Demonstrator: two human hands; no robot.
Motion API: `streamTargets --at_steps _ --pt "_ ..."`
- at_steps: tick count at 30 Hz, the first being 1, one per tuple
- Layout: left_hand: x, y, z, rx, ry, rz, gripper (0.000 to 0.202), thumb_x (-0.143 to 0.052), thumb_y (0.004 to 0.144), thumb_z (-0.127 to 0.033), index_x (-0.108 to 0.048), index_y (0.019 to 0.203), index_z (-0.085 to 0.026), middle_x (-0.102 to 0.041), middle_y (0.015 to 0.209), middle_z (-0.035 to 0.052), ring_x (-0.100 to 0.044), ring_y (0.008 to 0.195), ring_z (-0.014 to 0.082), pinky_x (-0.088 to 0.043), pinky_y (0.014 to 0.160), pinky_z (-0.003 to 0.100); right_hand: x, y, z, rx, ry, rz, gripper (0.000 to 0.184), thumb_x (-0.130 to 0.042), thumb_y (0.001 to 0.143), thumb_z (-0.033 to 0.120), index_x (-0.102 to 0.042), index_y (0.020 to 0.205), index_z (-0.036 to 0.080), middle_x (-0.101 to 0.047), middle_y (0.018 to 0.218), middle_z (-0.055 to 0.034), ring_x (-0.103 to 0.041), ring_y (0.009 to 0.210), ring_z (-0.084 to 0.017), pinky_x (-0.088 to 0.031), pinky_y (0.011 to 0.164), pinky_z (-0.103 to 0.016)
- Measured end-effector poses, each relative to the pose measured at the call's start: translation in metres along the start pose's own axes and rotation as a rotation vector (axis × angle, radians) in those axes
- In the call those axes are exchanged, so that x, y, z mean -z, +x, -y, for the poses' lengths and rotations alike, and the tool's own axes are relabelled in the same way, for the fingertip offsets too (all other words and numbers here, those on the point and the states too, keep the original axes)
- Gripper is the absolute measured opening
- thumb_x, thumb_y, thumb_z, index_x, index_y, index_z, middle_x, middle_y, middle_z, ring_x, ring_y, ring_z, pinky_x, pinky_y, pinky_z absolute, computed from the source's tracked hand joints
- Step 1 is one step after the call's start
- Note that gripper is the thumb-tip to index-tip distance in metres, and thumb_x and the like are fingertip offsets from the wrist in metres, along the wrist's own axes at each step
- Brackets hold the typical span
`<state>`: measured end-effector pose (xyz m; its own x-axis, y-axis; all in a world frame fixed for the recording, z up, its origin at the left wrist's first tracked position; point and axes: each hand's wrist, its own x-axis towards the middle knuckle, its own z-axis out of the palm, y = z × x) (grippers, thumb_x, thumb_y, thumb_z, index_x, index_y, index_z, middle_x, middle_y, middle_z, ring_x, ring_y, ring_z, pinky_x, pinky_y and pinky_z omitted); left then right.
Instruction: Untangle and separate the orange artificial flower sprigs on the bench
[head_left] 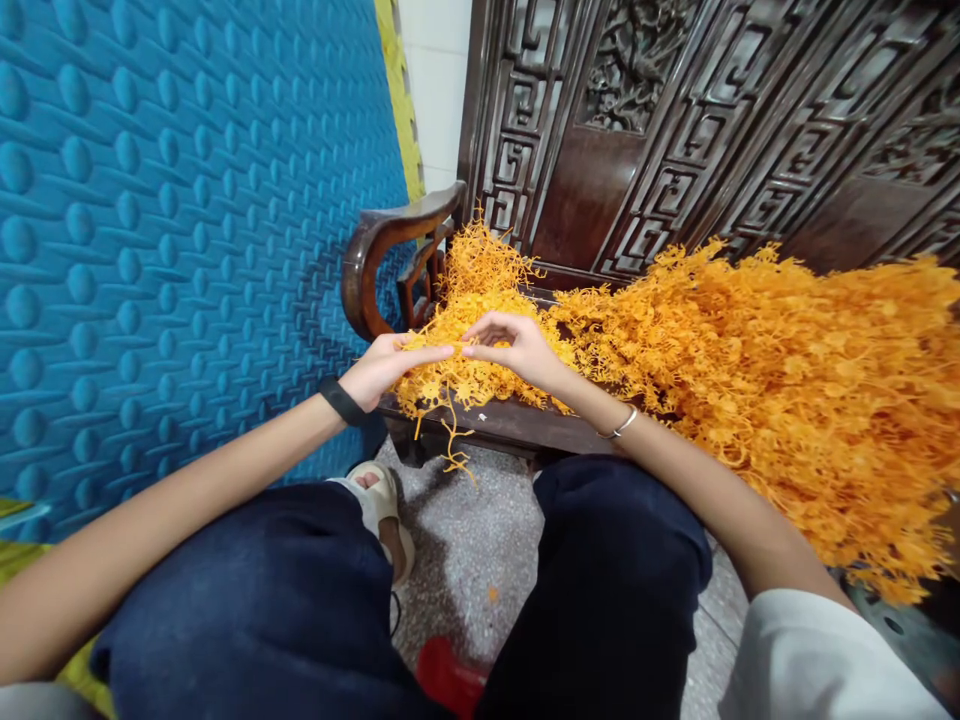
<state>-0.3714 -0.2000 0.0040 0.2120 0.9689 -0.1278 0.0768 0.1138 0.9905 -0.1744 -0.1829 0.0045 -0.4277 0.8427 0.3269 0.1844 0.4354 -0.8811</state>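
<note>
A big heap of orange plastic sprigs (pixel 787 370) lies along the seat of a dark carved wooden bench (pixel 510 425). My left hand (pixel 390 365) and my right hand (pixel 510 350) meet over the left end of the heap, fingertips almost touching. Both are pinched on a small orange sprig piece (pixel 457 352) between them. A few loose strands (pixel 454 445) hang over the front edge of the seat. My left wrist wears a black band, my right wrist a thin silver bangle.
A blue embossed foam panel (pixel 172 230) stands upright at the left, against the bench armrest (pixel 382 250). The carved bench back (pixel 675 120) rises behind the heap. My knees in dark trousers and a sandalled foot (pixel 386 510) are over a speckled floor; something red (pixel 450 675) lies below.
</note>
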Motion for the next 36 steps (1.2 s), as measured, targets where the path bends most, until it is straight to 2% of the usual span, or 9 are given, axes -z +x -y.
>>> streamTargets --at_steps 3,9,15,21,23,26,30,34,36 --pt "0.002 0.001 0.000 0.001 0.029 -0.067 0.033 -0.084 0.047 -0.027 -0.054 0.056 -0.016 -0.052 0.055 -0.0065 -0.044 0.052 0.0065 -0.032 0.054 0.022 -0.007 0.002 -0.001 0.026 0.030 -0.099 0.024 -0.075 0.065 0.032 -0.058 0.071 0.017 -0.060 0.071 0.0011 -0.053 0.065 -0.010 -0.043 0.066 -0.028" --pt "0.004 0.007 -0.001 0.010 -0.023 -0.102 0.038 -0.083 0.048 -0.034 -0.061 0.072 -0.015 -0.064 0.073 -0.0006 -0.056 0.068 0.0116 -0.039 0.066 0.024 -0.013 0.005 -0.006 0.012 0.111 -0.076 0.031 -0.072 0.068 0.040 -0.050 0.075 0.019 -0.057 0.075 0.0011 -0.054 0.072 -0.011 -0.043 0.072 -0.029" --pt "0.008 0.011 -0.001 0.009 0.042 -0.249 0.045 -0.078 0.054 -0.045 -0.055 0.081 -0.018 -0.059 0.070 -0.0024 -0.052 0.063 0.0120 -0.036 0.060 0.025 -0.011 0.003 -0.003 0.016 0.110 -0.090 0.029 -0.069 0.072 0.039 -0.049 0.077 0.019 -0.054 0.077 0.0016 -0.053 0.073 -0.011 -0.043 0.072 -0.029" --pt "0.003 0.007 0.000 0.071 0.102 -0.286 0.041 -0.073 0.062 -0.045 -0.051 0.085 -0.020 -0.051 0.066 -0.0049 -0.046 0.056 0.0108 -0.030 0.054 0.023 -0.010 0.002 0.000 0.022 0.121 -0.101 0.029 -0.070 0.071 0.039 -0.050 0.077 0.019 -0.055 0.075 0.0011 -0.053 0.073 -0.011 -0.043 0.071 -0.029" --pt "0.002 0.005 -0.001 0.071 0.175 -0.283 0.038 -0.069 0.065 -0.048 -0.051 0.085 -0.020 -0.048 0.065 -0.0048 -0.045 0.057 0.0114 -0.030 0.054 0.024 -0.011 0.002 0.001 0.010 0.132 -0.094 0.030 -0.071 0.069 0.039 -0.050 0.076 0.019 -0.056 0.075 0.0011 -0.054 0.073 -0.011 -0.043 0.071 -0.029" --pt "0.003 0.005 -0.001 0.003 0.346 -0.230 0.044 -0.059 0.070 -0.060 -0.054 0.084 -0.019 -0.053 0.070 -0.0013 -0.049 0.065 0.0145 -0.033 0.060 0.025 -0.012 0.001 0.004 -0.007 0.149 -0.056 0.031 -0.072 0.068 0.040 -0.051 0.076 0.019 -0.058 0.077 0.0007 -0.055 0.074 -0.011 -0.044 0.071 -0.029" --pt "0.005 0.002 -0.001 -0.103 0.600 -0.154 0.059 -0.047 0.073 -0.071 -0.058 0.099 -0.019 -0.059 0.068 0.0021 -0.055 0.066 0.0203 -0.035 0.062 0.028 -0.014 -0.001 0.010 0.004 0.161 0.055 0.028 -0.073 0.069 0.036 -0.054 0.077 0.018 -0.057 0.076 0.0011 -0.053 0.071 -0.010 -0.043 0.071 -0.028" --pt "0.003 -0.006 -0.006 -0.227 0.959 -0.040 0.058 -0.031 0.085 -0.064 -0.066 0.091 -0.018 -0.060 0.060 0.0052 -0.061 0.065 0.0240 -0.038 0.063 0.029 -0.015 -0.003 0.016 0.015 0.150 0.121 0.022 -0.071 0.072 0.032 -0.056 0.077 0.016 -0.058 0.078 0.0006 -0.053 0.073 -0.010 -0.043 0.072 -0.028" --pt "0.002 -0.009 -0.008 -0.285 1.066 -0.084 0.059 -0.026 0.089 -0.059 -0.064 0.106 -0.018 -0.067 0.074 0.0082 -0.064 0.077 0.0266 -0.042 0.070 0.032 -0.015 -0.003 0.017 0.021 0.137 0.121 0.022 -0.071 0.072 0.032 -0.056 0.077 0.016 -0.058 0.078 0.0006 -0.052 0.072 -0.010 -0.042 0.072 -0.028"
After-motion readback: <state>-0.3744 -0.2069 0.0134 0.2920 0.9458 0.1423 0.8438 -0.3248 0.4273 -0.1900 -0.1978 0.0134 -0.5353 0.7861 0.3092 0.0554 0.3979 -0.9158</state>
